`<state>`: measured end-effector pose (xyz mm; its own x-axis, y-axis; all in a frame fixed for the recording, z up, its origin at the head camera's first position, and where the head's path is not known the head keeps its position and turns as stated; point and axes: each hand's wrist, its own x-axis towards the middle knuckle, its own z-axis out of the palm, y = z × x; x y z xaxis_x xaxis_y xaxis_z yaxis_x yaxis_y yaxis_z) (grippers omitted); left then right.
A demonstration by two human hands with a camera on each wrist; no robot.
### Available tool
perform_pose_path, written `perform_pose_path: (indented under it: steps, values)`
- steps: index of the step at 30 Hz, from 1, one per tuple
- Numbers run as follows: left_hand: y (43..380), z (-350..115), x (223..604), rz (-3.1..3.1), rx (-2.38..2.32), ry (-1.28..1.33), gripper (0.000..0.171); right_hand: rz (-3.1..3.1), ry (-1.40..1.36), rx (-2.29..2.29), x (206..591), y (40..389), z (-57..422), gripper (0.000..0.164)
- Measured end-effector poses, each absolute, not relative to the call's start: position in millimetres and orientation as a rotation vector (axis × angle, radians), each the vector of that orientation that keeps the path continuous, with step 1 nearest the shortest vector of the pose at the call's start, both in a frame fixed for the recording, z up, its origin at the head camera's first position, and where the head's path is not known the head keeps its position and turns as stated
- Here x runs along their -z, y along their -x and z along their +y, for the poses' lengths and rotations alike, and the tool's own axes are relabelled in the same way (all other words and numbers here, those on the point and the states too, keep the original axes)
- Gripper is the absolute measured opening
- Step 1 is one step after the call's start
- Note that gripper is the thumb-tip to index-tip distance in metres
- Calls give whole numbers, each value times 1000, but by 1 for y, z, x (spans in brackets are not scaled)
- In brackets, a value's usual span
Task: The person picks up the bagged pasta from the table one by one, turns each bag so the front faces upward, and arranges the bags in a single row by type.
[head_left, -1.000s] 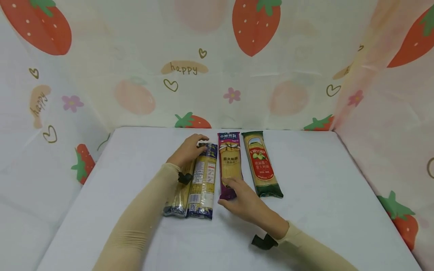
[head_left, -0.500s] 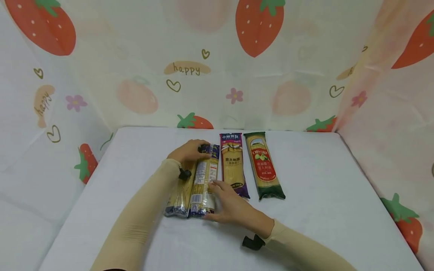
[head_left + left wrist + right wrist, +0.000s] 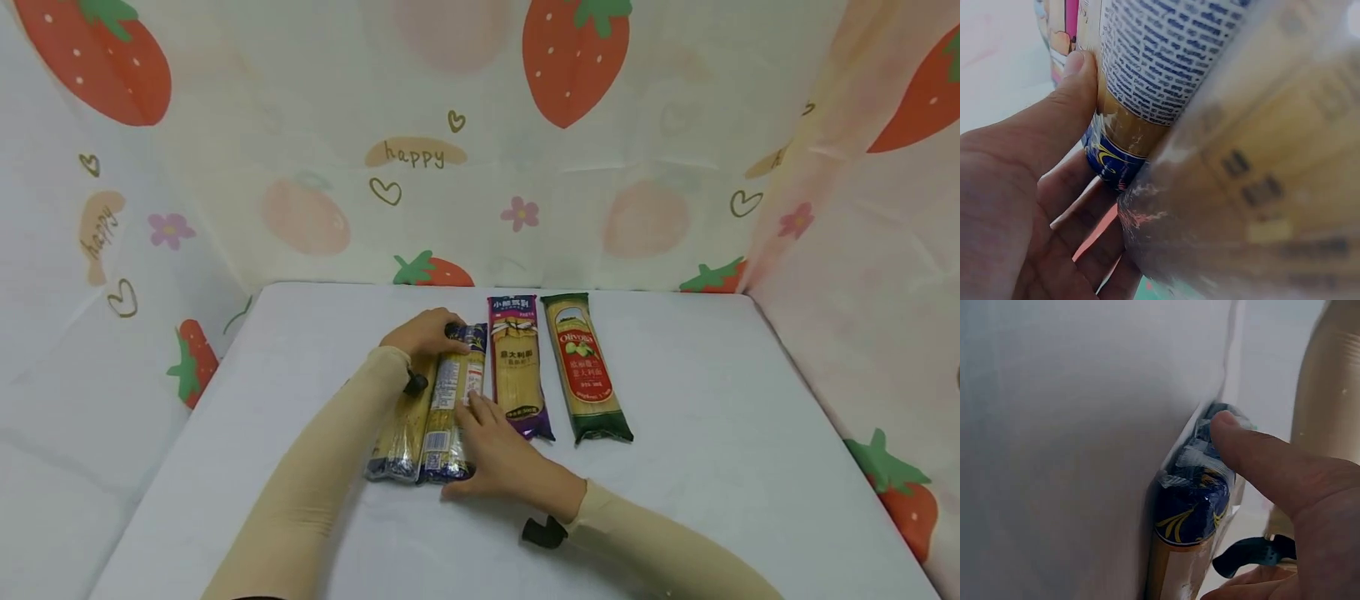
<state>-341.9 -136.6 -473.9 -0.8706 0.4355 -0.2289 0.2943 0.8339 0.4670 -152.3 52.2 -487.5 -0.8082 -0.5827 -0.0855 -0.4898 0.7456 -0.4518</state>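
Two clear-and-blue packets of spaghetti lie side by side on the table. My left hand (image 3: 423,332) grips the far end of the right-hand blue spaghetti packet (image 3: 447,387), thumb (image 3: 1079,78) against it and fingers round the end. Partly under that forearm lies the other blue spaghetti packet (image 3: 399,437). At the near end, my right hand (image 3: 498,450) touches the packets with its thumb (image 3: 1235,434), fingers spread along the right side. Just right of them is a purple spaghetti packet (image 3: 517,367). Farther right a green-and-red spaghetti packet (image 3: 587,367) lies slightly slanted.
A white cloth covers the table (image 3: 697,500). Strawberry-printed cloth walls (image 3: 570,208) rise at the back and on both sides. Each wrist wears a black strap mount (image 3: 543,533).
My right hand has moved left from the purple packet to the near end of the blue ones. The purple packet's near end has swung right. My left hand stays at the far end.
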Motion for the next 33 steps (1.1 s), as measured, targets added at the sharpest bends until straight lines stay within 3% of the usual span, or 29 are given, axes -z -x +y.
perform_pose_path:
  steps: [19,33]
  values:
    - [341,-135,470,2688,-551,-500,59,2838,820,318,495,155,36,134]
    - [342,-137,478,2695,-566,-593,57,2784,722,433,490,155,34,118]
